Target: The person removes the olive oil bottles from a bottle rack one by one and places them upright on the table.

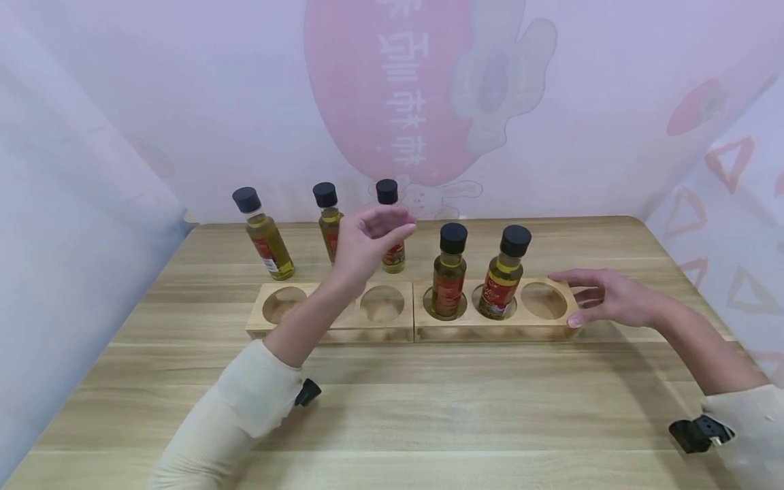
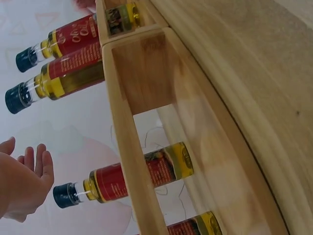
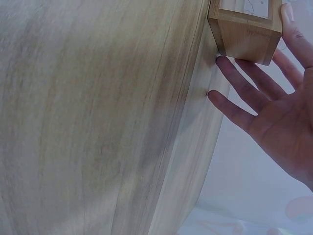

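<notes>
My left hand [image 1: 367, 248] is raised above the left wooden bottle holder [image 1: 254, 316], fingers softly bent and nothing between them. In the left wrist view the same hand [image 2: 24, 183] is apart from the nearby olive oil bottle [image 2: 112, 181]. My right hand [image 1: 618, 299] holds the end of the right wooden bottle holder [image 1: 490, 333], thumb at the front corner, index finger at the back. The right wrist view shows that hand [image 3: 279, 107] around the holder's end [image 3: 244, 39]. Two olive oil bottles, one [image 1: 448, 286] and another [image 1: 499, 286], stand in the right holder; its rightmost hole is vacant.
Behind the left holder stand three more black-capped bottles: a leftmost one [image 1: 269, 245], a middle one [image 1: 329, 221] and a right one [image 1: 392, 258], partly covered by my left hand. Everything is on a wood-grain table [image 1: 429, 408], with a printed curtain [image 1: 582, 136] behind.
</notes>
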`<state>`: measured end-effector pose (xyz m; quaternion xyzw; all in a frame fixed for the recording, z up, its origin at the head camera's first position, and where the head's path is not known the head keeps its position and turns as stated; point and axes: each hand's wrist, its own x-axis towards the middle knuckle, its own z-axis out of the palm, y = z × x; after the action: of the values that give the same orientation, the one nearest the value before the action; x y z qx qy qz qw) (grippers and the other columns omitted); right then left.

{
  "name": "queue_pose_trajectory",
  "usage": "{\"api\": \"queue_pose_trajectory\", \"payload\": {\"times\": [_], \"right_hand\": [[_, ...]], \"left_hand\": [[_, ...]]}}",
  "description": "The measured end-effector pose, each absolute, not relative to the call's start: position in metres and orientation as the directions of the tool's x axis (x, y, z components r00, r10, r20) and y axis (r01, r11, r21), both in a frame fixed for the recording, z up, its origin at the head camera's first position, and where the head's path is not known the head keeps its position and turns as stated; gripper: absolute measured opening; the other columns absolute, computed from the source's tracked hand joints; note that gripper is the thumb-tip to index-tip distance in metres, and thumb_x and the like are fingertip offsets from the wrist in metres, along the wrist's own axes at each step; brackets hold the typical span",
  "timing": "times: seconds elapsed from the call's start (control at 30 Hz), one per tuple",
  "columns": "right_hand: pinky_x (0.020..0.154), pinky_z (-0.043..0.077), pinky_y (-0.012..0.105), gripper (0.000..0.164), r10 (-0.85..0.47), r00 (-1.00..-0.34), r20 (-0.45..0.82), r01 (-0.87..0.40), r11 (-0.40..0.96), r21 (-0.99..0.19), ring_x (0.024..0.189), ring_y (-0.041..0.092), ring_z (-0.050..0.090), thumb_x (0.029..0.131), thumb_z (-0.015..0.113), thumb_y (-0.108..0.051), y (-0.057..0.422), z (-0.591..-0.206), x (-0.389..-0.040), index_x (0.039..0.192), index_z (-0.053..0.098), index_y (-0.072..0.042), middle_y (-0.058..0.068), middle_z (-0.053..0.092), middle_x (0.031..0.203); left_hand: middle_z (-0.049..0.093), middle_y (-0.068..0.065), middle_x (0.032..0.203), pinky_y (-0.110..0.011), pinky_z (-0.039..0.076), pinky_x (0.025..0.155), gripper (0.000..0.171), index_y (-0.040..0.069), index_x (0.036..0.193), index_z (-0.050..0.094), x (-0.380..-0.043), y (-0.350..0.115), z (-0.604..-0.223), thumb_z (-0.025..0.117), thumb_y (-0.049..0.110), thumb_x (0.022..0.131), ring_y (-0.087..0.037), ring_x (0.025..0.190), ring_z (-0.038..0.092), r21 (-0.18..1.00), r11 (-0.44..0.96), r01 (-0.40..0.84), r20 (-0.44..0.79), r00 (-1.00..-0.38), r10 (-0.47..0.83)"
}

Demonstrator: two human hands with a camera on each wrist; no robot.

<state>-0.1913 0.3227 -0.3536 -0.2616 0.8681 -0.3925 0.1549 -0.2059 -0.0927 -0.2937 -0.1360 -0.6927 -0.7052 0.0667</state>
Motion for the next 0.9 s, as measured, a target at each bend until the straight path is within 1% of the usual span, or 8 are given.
{"api": "queue_pose_trajectory", "payload": {"times": [0.07, 0.2, 0.33, 0.47, 0.53, 0.6, 0.7, 0.9], "right_hand": [[0.097, 0.055, 0.058, 0.076, -0.575, -0.816, -0.062, -0.332, 0.552, -0.765, 0.122, 0.055, 0.06, 0.083, 0.086, -0.002, 0.323, -0.354, -0.191, 0.147, 0.047, 0.01, 0.037, 0.051, 0.144], [0.097, 0.055, 0.058, 0.076, -0.573, -0.817, -0.062, -0.326, 0.548, -0.77, 0.122, 0.055, 0.06, 0.083, 0.086, -0.002, 0.323, -0.355, -0.191, 0.147, 0.047, 0.01, 0.037, 0.051, 0.144], [0.097, 0.055, 0.059, 0.075, -0.577, -0.815, -0.055, -0.328, 0.538, -0.776, 0.121, 0.056, 0.06, 0.083, 0.086, -0.001, 0.323, -0.355, -0.192, 0.146, 0.047, 0.011, 0.037, 0.051, 0.144], [0.097, 0.058, 0.053, 0.075, -0.576, -0.816, -0.047, -0.336, 0.539, -0.772, 0.121, 0.054, 0.061, 0.083, 0.086, -0.001, 0.323, -0.355, -0.192, 0.146, 0.048, 0.01, 0.036, 0.052, 0.143], [0.097, 0.058, 0.051, 0.075, -0.575, -0.817, -0.047, -0.337, 0.541, -0.771, 0.121, 0.053, 0.061, 0.083, 0.086, -0.002, 0.324, -0.355, -0.191, 0.146, 0.048, 0.01, 0.035, 0.053, 0.144], [0.097, 0.058, 0.052, 0.075, -0.577, -0.815, -0.047, -0.337, 0.539, -0.772, 0.122, 0.054, 0.06, 0.083, 0.086, -0.002, 0.324, -0.354, -0.191, 0.147, 0.048, 0.01, 0.035, 0.052, 0.144], [0.098, 0.055, 0.058, 0.075, -0.582, -0.812, -0.05, -0.336, 0.535, -0.775, 0.122, 0.056, 0.059, 0.084, 0.085, -0.002, 0.324, -0.354, -0.192, 0.147, 0.047, 0.01, 0.037, 0.05, 0.145], [0.099, 0.055, 0.058, 0.075, -0.574, -0.817, -0.06, -0.324, 0.542, -0.775, 0.123, 0.056, 0.058, 0.084, 0.085, -0.004, 0.323, -0.354, -0.191, 0.147, 0.047, 0.01, 0.036, 0.05, 0.145]], "left_hand": [[0.077, -0.007, 0.107, -0.028, 0.06, 0.091, 0.028, -0.008, 0.119, 0.07, -0.204, -0.089, -0.296, 0.077, 0.001, 0.093, -0.011, 0.096, 0.073, 0.957, -0.023, 0.289, 0.289, -0.948, 0.135], [0.077, -0.01, 0.111, -0.03, 0.059, 0.095, 0.027, -0.007, 0.121, 0.07, -0.201, -0.085, -0.299, 0.074, 0.004, 0.096, -0.012, 0.101, 0.073, 0.951, -0.019, 0.309, 0.307, -0.934, 0.184], [0.076, -0.014, 0.114, -0.033, 0.058, 0.098, 0.026, -0.008, 0.121, 0.069, -0.202, -0.079, -0.3, 0.072, 0.001, 0.097, -0.014, 0.103, 0.073, 0.945, -0.056, 0.321, 0.326, -0.919, 0.221], [0.074, -0.016, 0.119, -0.033, 0.058, 0.099, 0.031, -0.008, 0.126, 0.067, -0.202, -0.073, -0.301, 0.071, -0.001, 0.096, -0.017, 0.107, 0.073, 0.954, -0.07, 0.291, 0.299, -0.917, 0.264], [0.073, -0.016, 0.123, -0.032, 0.057, 0.1, 0.035, -0.006, 0.13, 0.066, -0.201, -0.07, -0.301, 0.073, 0.001, 0.096, -0.018, 0.109, 0.072, 0.961, -0.059, 0.269, 0.275, -0.918, 0.284], [0.072, -0.015, 0.127, -0.032, 0.057, 0.101, 0.039, -0.004, 0.133, 0.065, -0.201, -0.066, -0.3, 0.074, 0.002, 0.095, -0.02, 0.112, 0.071, 0.966, -0.06, 0.251, 0.257, -0.919, 0.298], [0.07, -0.014, 0.131, -0.033, 0.055, 0.103, 0.043, -0.002, 0.136, 0.065, -0.2, -0.061, -0.299, 0.075, 0.002, 0.094, -0.022, 0.116, 0.069, 0.967, -0.068, 0.245, 0.254, -0.914, 0.316], [0.071, -0.017, 0.128, -0.033, 0.057, 0.1, 0.046, -0.001, 0.137, 0.064, -0.199, -0.052, -0.299, 0.076, -0.001, 0.093, -0.021, 0.11, 0.07, 0.96, -0.066, 0.271, 0.277, -0.899, 0.34]]}}
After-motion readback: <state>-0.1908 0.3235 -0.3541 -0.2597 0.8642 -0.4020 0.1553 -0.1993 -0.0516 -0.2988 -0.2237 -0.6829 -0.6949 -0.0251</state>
